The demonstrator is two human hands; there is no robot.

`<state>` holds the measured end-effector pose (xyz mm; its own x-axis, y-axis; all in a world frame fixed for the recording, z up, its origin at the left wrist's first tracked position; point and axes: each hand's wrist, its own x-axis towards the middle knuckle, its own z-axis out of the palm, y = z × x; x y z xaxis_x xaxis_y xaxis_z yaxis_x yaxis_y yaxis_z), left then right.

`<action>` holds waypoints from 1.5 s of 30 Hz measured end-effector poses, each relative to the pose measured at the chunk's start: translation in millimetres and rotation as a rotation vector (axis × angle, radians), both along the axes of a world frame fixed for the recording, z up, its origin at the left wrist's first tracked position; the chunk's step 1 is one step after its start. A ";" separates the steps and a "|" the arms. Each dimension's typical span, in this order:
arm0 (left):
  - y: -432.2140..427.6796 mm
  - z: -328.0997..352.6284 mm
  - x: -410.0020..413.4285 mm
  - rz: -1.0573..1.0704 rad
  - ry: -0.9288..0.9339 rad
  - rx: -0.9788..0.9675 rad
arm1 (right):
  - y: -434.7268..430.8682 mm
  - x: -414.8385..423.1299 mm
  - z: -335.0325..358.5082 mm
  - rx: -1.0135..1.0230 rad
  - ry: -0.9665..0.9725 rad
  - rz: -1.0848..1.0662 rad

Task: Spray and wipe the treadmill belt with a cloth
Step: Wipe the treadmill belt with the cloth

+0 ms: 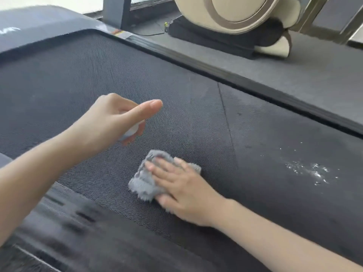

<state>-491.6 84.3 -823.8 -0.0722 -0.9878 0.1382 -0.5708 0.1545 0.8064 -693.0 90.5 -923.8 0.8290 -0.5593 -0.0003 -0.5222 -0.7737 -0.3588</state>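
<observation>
The dark textured treadmill belt [82, 79] fills most of the view. My right hand [182, 190] lies flat on a fluffy grey cloth [144, 182] and presses it onto the belt near the middle. My left hand [112, 120] hovers above the belt just up-left of the cloth and grips a small white spray bottle [132, 130], mostly hidden in the palm, with the forefinger stretched out. A patch of white spray droplets [312, 171] sits on the belt to the right of the cloth.
A black side rail [225, 73] runs along the belt's far edge, and a ribbed black side rail [64, 222] along the near edge. Beyond lies grey floor [294, 67] with a beige machine [245, 18] on a black base. The motor cover [39, 22] is at top left.
</observation>
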 end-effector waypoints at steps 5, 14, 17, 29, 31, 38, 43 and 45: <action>2.5 -0.9 -0.7 0.002 -0.050 -0.011 | 33.1 -8.6 -10.1 0.013 -0.054 0.159; -2.9 -7.6 -4.1 0.026 -0.064 0.034 | 17.3 -14.5 -12.0 -0.161 -0.005 0.114; -4.2 -11.7 -4.1 0.031 -0.076 0.055 | -4.0 -15.4 -8.3 -0.179 0.058 0.031; -24.2 -17.1 -13.5 0.041 -0.101 0.064 | -154.1 -49.6 -1.1 -0.090 0.172 -0.422; -30.3 -20.1 -13.7 0.045 -0.106 0.080 | -174.9 -58.4 1.3 -0.071 0.192 -0.507; -48.4 -25.6 -14.9 0.054 -0.113 0.114 | -245.9 -91.2 -4.8 -0.069 0.196 -0.670; -59.7 -27.6 -24.7 0.024 -0.138 0.126 | -274.3 -107.6 -5.2 -0.061 0.215 -0.746; -64.0 -29.5 -29.3 0.004 -0.137 0.129 | -284.5 -119.3 -4.6 -0.029 0.221 -0.804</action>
